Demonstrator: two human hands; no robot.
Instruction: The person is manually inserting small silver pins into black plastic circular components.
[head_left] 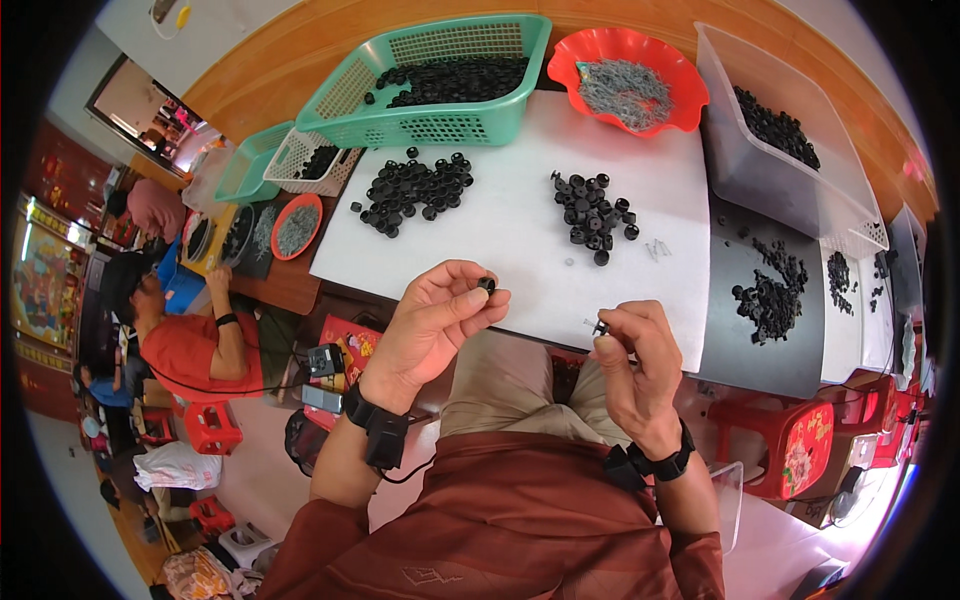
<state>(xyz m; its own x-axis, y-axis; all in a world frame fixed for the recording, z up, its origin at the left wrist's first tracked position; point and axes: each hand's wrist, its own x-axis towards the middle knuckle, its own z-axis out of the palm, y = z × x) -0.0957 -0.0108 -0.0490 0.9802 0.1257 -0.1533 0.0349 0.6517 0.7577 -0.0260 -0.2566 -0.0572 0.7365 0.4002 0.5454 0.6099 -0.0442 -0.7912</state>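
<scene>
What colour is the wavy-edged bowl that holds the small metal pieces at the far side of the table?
The bowl is bright orange-red; the head view, the only one, shows it clearly.

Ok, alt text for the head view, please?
Seen from above, a seated person's left hand pinches a small black ring part and the right hand another small part, over a white board holding two heaps of black parts.

A white table top [520,220] carries two loose heaps of small black caps, one [412,190] toward the left and one [594,214] nearer the middle, with a few tiny metal bits [656,247] just beside the second. At the far edge stand a green basket [440,122], a red bowl [690,95] and a clear tub [740,160]
</scene>
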